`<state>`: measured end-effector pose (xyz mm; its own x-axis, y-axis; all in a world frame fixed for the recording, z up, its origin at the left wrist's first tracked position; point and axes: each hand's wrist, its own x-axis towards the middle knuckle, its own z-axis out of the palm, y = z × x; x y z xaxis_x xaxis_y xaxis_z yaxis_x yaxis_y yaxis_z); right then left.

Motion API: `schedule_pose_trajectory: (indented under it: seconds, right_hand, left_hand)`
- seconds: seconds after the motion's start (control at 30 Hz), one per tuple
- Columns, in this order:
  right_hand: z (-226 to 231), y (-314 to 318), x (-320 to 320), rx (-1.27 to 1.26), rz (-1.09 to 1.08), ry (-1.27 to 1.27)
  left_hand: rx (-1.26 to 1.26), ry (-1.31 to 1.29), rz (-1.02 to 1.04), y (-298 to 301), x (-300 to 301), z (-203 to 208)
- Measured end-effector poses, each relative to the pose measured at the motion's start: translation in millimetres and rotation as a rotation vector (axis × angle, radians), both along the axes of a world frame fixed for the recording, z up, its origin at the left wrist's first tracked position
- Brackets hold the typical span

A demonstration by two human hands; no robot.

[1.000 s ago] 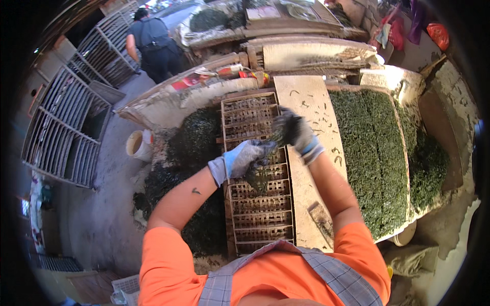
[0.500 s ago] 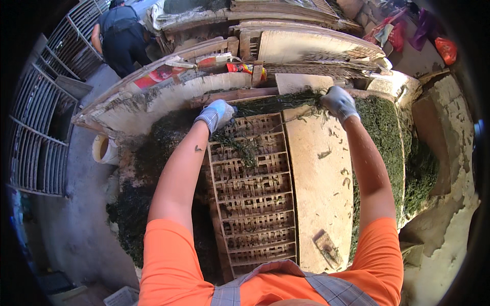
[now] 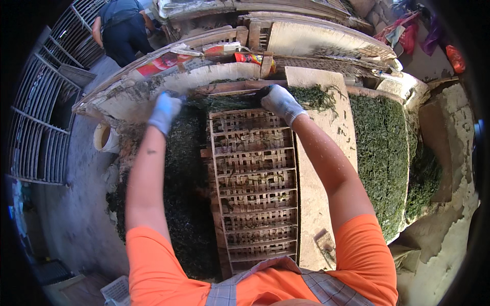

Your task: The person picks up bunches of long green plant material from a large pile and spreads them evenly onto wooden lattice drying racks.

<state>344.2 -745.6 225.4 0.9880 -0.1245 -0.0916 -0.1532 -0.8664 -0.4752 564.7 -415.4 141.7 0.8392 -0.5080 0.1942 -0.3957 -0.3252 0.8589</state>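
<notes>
My left hand (image 3: 167, 110), in a pale glove, is smeared by motion at the upper left, beside a bed of dark green stringy plant matter (image 3: 186, 178). My right hand (image 3: 282, 104), gloved too, is at the far end of the slatted lattice rack (image 3: 255, 166), its fingers curled and partly hidden. A strip of dark green strands (image 3: 224, 103) lies between both hands along that end. To the right of the rack is a beige board (image 3: 324, 178), with a tuft of green strands (image 3: 314, 97) near its far end.
Right of the board is another green bed (image 3: 380, 153). Stacked boards (image 3: 326, 43) stand beyond the work area. A white bucket (image 3: 106, 137) and metal racks (image 3: 43, 117) are at the left. Another person (image 3: 122, 30) bends over at the far left.
Both hands have moved left, the right one from the board's far end to the rack's. The green clump on the rack's far slats is gone from there.
</notes>
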Motion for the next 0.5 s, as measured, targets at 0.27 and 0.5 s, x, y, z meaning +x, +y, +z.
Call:
schedule_pose_trajectory:
  seconds: [0.27,0.5]
  right_hand:
    - [91.0,18.2,-63.9,-0.031,-0.126,0.149]
    - [32.2,73.4,-51.9,-0.32,-0.068,0.208]
  left_hand:
    - [0.141,-0.617,0.48,-130.2,-158.4,33.3]
    - [-0.109,-0.557,0.631,-130.8,-173.8,40.2]
